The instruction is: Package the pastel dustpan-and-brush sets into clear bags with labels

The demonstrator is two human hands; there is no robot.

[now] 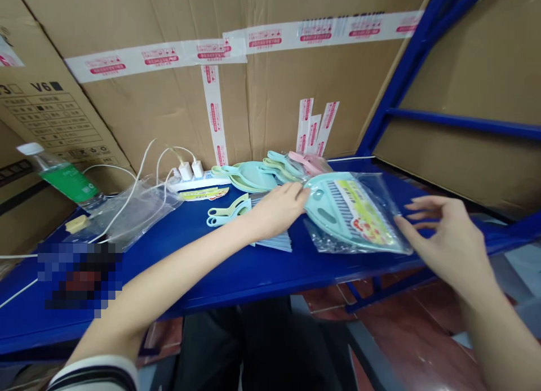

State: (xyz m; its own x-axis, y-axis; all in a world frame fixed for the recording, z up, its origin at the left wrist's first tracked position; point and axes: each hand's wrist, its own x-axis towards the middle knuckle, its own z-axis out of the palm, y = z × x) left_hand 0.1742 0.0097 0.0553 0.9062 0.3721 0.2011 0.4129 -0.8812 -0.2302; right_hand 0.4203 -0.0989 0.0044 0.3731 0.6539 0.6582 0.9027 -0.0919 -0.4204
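Observation:
A mint-green dustpan (323, 202) lies tilted over the table in a clear plastic bag (329, 244). Grey bristles and a yellow-green label card (366, 210) show inside the same bag. My left hand (285, 208) pinches the dustpan's left end, with the fingertips partly hidden. At the bag's right edge my right hand (443, 227) is open, fingers apart and thumb against or very close to the plastic. Under my left forearm is a pile of small brushes (274, 241), their blue and green handles (228, 212) pointing left. Loose dustpans (256, 176) are stacked behind my left hand.
Bagged pink and green pieces (310, 163) lie at the back. A power strip (192, 182) with chargers and white cables, label cards (205, 194), plastic bags (135, 210) and a green-labelled bottle (63, 177) occupy the left. Cardboard boxes (169, 109) and a blue frame (393, 92) border the table.

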